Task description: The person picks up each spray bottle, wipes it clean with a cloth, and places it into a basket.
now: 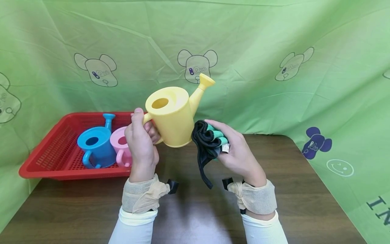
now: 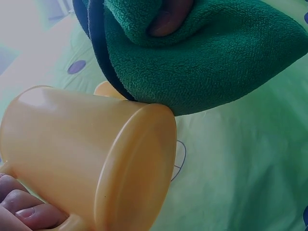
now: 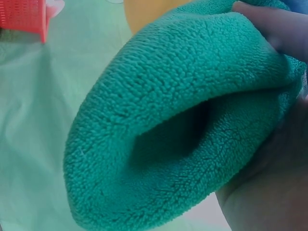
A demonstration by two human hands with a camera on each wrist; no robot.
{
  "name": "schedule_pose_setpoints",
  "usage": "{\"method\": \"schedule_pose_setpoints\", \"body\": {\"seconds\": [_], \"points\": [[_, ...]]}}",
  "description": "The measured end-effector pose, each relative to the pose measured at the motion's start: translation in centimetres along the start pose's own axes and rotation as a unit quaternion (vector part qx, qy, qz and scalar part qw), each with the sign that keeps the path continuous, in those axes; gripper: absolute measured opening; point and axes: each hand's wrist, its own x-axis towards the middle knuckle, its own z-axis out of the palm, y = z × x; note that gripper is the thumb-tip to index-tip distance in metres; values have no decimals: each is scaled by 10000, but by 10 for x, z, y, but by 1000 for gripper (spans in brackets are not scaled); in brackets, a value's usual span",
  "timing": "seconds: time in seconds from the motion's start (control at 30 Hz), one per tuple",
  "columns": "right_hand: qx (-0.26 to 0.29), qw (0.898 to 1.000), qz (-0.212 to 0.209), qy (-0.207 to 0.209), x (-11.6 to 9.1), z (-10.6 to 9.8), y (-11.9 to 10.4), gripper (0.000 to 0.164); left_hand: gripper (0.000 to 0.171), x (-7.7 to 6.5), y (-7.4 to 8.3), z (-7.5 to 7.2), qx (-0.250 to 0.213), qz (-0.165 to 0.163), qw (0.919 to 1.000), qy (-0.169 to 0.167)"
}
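Watering can (image 1: 175, 123), yellow, hangs above the worktop (image 1: 292, 179), your left hand (image 1: 141, 142) gripping its handle at eight o'clock; your right hand (image 1: 239, 150) holds a bunched green-and-black cloth (image 1: 204, 137) at the can's four o'clock.

Blue can (image 1: 103, 152), pink can (image 1: 120, 147) inside red basket (image 1: 73, 174); green curtain (image 1: 243, 30) behind.

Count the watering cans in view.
3: a yellow watering can in the left hand, a blue can and a pink can in the red basket; the hand might hide another.
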Motion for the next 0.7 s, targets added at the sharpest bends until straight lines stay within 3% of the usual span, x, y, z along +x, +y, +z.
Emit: {"method": "schedule_pose_setpoints", "body": {"seconds": [0.7], "points": [[-21,9998,118,-181,1,-1,-1,75,51,0,1,-1,107,31,9999,70]]}}
